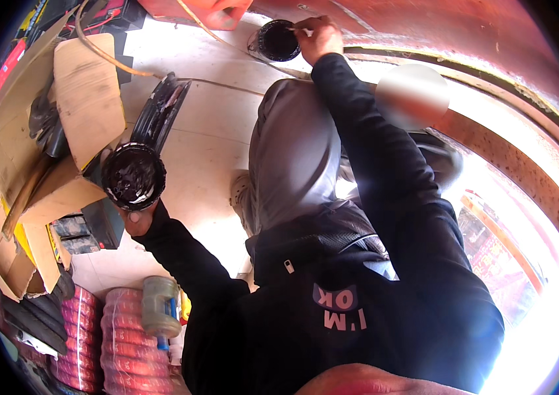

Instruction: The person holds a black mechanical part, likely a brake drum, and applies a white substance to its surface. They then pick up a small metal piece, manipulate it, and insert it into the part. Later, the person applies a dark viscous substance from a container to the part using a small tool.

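At the left, my left hand grips a round black tub from its near side, thumb against the rim. Dark, glossy paste with pale smears coats the inside of the tub. My right hand is stretched far forward, its fingers pinched at the right rim of another round black container on the floor. A small light sliver shows at those fingertips; what it is I cannot make out. Just beyond the tub lies a smeared black curved piece, partly hidden by the tub.
An opened cardboard box with dark tools stands at the left. Pink-red wrapped coils and a clear water jug are at the lower left. A thin hose crosses the pale floor. A red metal panel borders the far right.
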A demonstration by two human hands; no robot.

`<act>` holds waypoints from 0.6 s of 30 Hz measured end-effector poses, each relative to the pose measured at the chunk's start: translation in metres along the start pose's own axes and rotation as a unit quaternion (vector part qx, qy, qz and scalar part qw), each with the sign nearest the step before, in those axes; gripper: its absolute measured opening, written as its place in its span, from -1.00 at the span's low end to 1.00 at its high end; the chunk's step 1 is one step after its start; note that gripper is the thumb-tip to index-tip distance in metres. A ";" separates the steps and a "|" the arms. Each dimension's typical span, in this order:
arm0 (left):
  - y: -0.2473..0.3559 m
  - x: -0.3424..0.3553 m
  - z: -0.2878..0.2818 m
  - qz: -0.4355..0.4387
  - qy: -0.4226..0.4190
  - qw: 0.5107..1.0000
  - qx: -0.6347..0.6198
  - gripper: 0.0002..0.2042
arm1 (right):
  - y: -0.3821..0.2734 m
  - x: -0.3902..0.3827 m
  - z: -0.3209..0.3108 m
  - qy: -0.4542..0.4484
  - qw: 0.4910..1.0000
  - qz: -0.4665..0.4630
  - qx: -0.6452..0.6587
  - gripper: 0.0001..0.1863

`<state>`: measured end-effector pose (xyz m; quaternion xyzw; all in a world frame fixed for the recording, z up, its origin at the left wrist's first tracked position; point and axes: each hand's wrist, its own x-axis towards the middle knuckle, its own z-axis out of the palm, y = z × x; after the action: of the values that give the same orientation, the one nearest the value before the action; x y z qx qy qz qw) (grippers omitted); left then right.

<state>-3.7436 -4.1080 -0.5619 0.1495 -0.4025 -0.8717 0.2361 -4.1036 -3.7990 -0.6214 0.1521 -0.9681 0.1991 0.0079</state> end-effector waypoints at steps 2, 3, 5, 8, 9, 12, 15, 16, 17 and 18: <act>0.001 0.000 0.000 -0.001 -0.001 1.000 0.007 0.14 | 0.018 -0.002 -0.008 0.004 0.998 0.051 -0.039 -0.86; 0.002 0.000 0.000 -0.003 -0.002 1.000 0.010 0.14 | 0.027 -0.003 -0.011 -0.026 0.997 0.069 -0.038 -0.87; 0.003 0.002 0.001 -0.005 -0.006 1.000 0.018 0.14 | 0.027 -0.009 -0.008 -0.010 0.997 0.043 -0.059 -0.85; 0.005 0.007 0.005 -0.007 -0.008 1.000 0.018 0.14 | 0.018 -0.012 -0.007 -0.026 0.995 0.063 -0.070 -0.82; 0.005 0.008 0.010 -0.006 -0.005 1.000 0.010 0.14 | 0.017 -0.010 -0.007 -0.028 0.994 0.067 -0.081 -0.81; 0.007 0.009 0.018 -0.006 -0.005 1.000 0.015 0.14 | 0.019 -0.016 -0.007 -0.066 0.990 0.068 -0.104 -0.78; 0.008 0.006 0.019 -0.004 0.019 0.996 0.093 0.24 | 0.023 -0.025 -0.006 -0.099 0.987 0.038 -0.120 -0.78; 0.007 0.003 0.018 -0.006 0.025 0.994 0.102 0.27 | 0.028 -0.024 -0.011 -0.085 0.990 0.030 -0.111 -0.79; 0.007 0.000 0.017 -0.009 0.030 0.993 0.111 0.30 | 0.035 -0.024 -0.013 -0.075 0.992 0.023 -0.098 -0.79; 0.005 -0.001 0.013 -0.015 0.031 0.994 0.099 0.30 | 0.038 -0.025 -0.012 -0.068 0.994 0.014 -0.080 -0.80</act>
<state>-3.7474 -4.1018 -0.5499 0.2046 -0.4775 -0.8258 0.2196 -4.0916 -3.7542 -0.6266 0.1506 -0.9812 0.1107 -0.0486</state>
